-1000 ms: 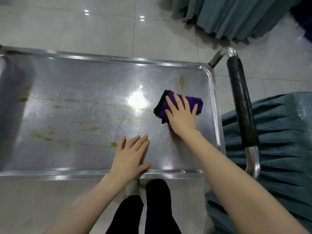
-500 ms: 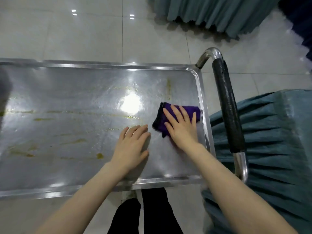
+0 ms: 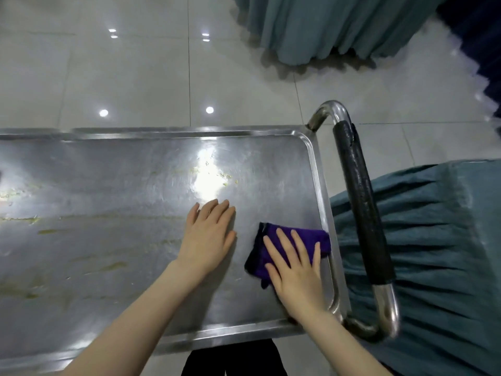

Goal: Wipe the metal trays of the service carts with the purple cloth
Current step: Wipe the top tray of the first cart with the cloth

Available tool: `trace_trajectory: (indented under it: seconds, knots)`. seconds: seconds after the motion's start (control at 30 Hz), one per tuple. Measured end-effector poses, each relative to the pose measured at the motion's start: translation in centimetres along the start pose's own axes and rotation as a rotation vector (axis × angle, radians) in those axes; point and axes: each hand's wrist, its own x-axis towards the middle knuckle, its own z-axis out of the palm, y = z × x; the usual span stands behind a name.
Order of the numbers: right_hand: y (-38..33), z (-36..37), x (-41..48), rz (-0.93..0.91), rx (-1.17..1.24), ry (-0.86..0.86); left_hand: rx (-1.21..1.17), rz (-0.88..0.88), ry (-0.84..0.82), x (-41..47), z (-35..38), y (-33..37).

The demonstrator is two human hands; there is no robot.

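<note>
Item: one purple cloth (image 3: 309, 236), folded into a small pad, located in the near right corner of the metal tray (image 3: 324, 202), its right edge touching the tray's raised right rim. Long axis of the pad runs roughly left to right, tilted a little toward the near left. Right hand (image 3: 295, 278): palm down on the cloth, fingers straight and slightly spread, pointing toward the far side, pressing rather than gripping; the cloth shows past the fingertips and to the left of the palm. Left hand (image 3: 207, 237): flat on bare metal just left of the cloth and apart from it, fingers straight and held close together, thumb out to the right; it holds nothing and reads as a brace. Soiling: yellowish streaks (image 3: 108, 265) across the left and middle of the tray, plus pale specks (image 3: 227, 176) near the bright glare on the far side of the left hand. Governing relation: every visible mark lies left or far-left of the cloth, and the left hand sits between the pad and the streaks; only the right hand is on the cloth, so a leftward stroke would probably call for the left hand to lift or shift aside. Corner area around the pad looks free of marks. Surroundings: padded cart handle (image 3: 360, 207) right of the rim, teal fabric (image 3: 433, 240) beyond it, glossy floor tiles (image 3: 122, 63) on the far side.
</note>
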Motion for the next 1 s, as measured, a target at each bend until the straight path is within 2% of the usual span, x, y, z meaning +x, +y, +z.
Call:
trace_trajectory:
  seconds: [0.1,0.3,0.4,0.47,0.57,0.77,0.9,1.0]
  knots:
    - [0.5,-1.1,3.0,-0.006,-0.011,-0.028,0.035,0.024,0.037,0.1,0.1,-0.2]
    - [1.6,-4.7,20.0,0.167,0.059,0.083,0.043,0.023,0.074,0.3,0.7,-0.2]
    - [0.4,-5.8,24.4,0.188,0.07,0.086,0.033,0.014,0.069,0.2,0.6,-0.2]
    - [-0.5,-5.6,23.6,0.153,0.034,0.083,-0.019,-0.006,0.069,0.2,0.3,-0.5]
    - [-1.4,-4.3,18.4,-0.046,-0.001,0.054,-0.121,-0.059,0.099,-0.2,-0.4,-1.8]
    - [-3.4,-0.9,5.8,-0.275,-0.046,-0.025,-0.089,-0.198,0.118,-0.9,-1.3,-3.9]
    - [-3.1,-2.6,11.6,-0.278,-0.078,-0.023,-0.069,-0.213,0.095,-0.6,-1.6,-4.3]
    - [-3.7,-4.3,19.7,-0.119,-0.016,0.004,-0.075,-0.209,0.096,-0.5,-1.5,-4.5]
